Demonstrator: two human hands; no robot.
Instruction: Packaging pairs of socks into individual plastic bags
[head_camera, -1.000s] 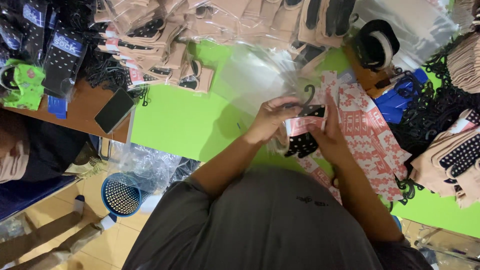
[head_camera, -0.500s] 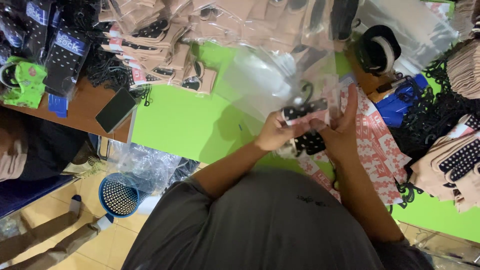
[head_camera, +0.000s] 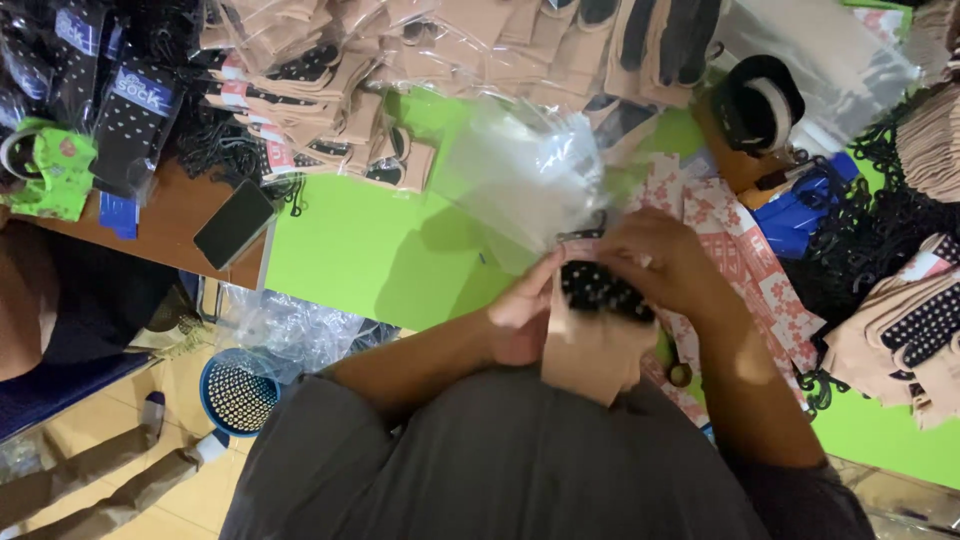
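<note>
My left hand (head_camera: 525, 312) and my right hand (head_camera: 665, 265) hold a pair of beige socks with a black dotted sole patch (head_camera: 597, 335) above the green table (head_camera: 350, 250). A clear plastic bag (head_camera: 520, 180) rises from between my hands, its mouth at the top of the socks. The socks hang down toward my grey shirt. My right hand grips the top end by the bag, and my left hand pinches the left edge.
Packed beige socks (head_camera: 340, 90) pile up along the far side. Patterned pink cards (head_camera: 740, 260) lie to the right, with black hangers (head_camera: 860, 250) and more socks (head_camera: 910, 340). A tape roll (head_camera: 757, 100), a dark phone (head_camera: 233, 223) and a blue basket (head_camera: 238, 392) are nearby.
The socks have come down from hanging at the hook in front of the bag to being held lower between both hands, with the bag now puffed up above them.
</note>
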